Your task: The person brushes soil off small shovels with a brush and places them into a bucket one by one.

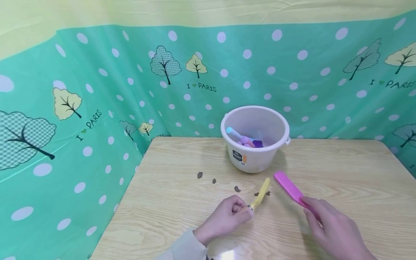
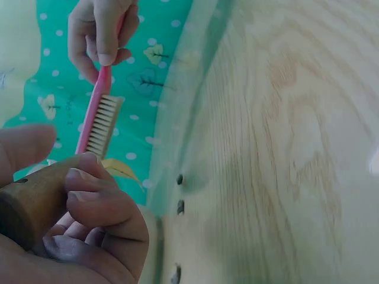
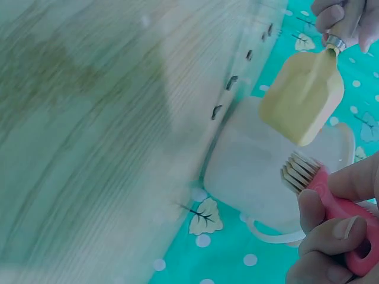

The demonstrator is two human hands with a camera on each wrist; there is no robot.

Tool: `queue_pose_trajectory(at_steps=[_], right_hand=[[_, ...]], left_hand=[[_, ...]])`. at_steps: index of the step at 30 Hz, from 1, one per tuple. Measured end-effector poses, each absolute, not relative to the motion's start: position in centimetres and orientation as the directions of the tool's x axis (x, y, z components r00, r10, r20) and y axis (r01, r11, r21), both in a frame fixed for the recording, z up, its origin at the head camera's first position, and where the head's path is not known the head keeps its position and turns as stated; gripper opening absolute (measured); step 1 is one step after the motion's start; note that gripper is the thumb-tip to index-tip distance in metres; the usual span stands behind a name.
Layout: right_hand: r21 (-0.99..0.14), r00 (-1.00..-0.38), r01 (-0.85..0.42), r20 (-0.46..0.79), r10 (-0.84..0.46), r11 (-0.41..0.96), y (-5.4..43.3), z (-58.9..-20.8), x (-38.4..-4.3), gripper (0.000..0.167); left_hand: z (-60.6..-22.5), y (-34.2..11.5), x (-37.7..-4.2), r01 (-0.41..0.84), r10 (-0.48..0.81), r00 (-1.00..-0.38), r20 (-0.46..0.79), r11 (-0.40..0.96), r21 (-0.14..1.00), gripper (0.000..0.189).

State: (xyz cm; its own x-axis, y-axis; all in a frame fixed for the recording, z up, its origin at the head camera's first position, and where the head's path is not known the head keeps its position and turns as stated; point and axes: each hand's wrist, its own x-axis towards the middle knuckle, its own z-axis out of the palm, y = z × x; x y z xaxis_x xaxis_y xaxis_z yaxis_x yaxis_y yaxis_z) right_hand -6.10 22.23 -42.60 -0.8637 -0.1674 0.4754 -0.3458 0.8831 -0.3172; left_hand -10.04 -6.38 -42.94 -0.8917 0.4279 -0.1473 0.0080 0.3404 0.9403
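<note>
My left hand [image 1: 225, 219] grips the wooden handle of a small yellow hand shovel [image 1: 261, 192]. In the right wrist view the shovel blade [image 3: 305, 94] is broad and flat, with nothing on the face that shows. A pink brush [image 1: 289, 186] is held by its handle in my right hand [image 1: 338, 224], above the table and right of the shovel. Its pale bristles [image 2: 105, 125] show in the left wrist view. Several dark brown bits [image 1: 237, 189] lie scattered on the table, some of them beside or behind the shovel blade in the head view.
Behind the hands stands a white bucket [image 1: 250, 159] with colourful items [image 1: 245, 140] inside, their kind unclear. The light wood table [image 1: 169, 202] meets a green dotted cloth [image 1: 195, 108] at its back and left.
</note>
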Motion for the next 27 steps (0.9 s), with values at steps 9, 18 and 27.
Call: queue_pose_trajectory(at_steps=[9,18,27], right_hand=[[-0.320,-0.823,-0.415,0.531,-0.201,0.851,21.3,-42.1,-5.6,0.047],[-0.327,-0.787,-0.502,0.556,-0.267,0.800,20.1,-42.5,-5.4,0.047],[-0.309,-0.725,-0.584,0.615,-0.311,0.751,18.9,-44.0,-5.1,0.031]], left_hand=[[-42.9,-6.0,-9.8,-0.109,0.396,-0.893,-0.215,0.272,0.956,0.022],[-43.3,-5.7,-9.5,-0.120,0.414,-0.884,-0.217,0.248,0.961,0.016],[-43.3,-5.5,-9.5,-0.123,0.421,-0.883,-0.210,0.223,0.967,0.021]])
